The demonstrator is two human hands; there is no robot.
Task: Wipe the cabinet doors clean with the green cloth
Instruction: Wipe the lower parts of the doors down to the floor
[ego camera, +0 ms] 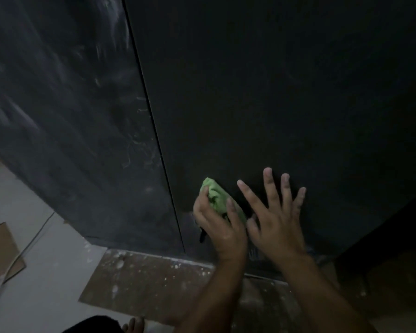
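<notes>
While the green cloth (216, 197) sits bunched low on the right door (274, 92), it's just right of the seam (151, 121) between the two doors and near that door's bottom edge. Little room down or left; plenty of bare door above and to the right.

Left hand (217, 224) grips the cloth from below, fingers (231, 207) curled round it: one fingertip on its left side, one on its right, wad sticking out above them against the door.

Right hand (276, 219) is just beside the cloth on the right, fingers straight and spread toward the door, holding nothing. Thumb is close to the left hand. Can't tell if the palm touches the door.

Left door (70, 116) is streaked with pale smears; right door looks plain dark.

Below the doors a speckled cardboard sheet (142, 280) lies on the pale floor (46, 296), up against the base. Second cardboard piece (0, 255) is far left, with a cable (31, 241) across it. Dark bulk at lower right, near the right forearm; can't tell what it is.
</notes>
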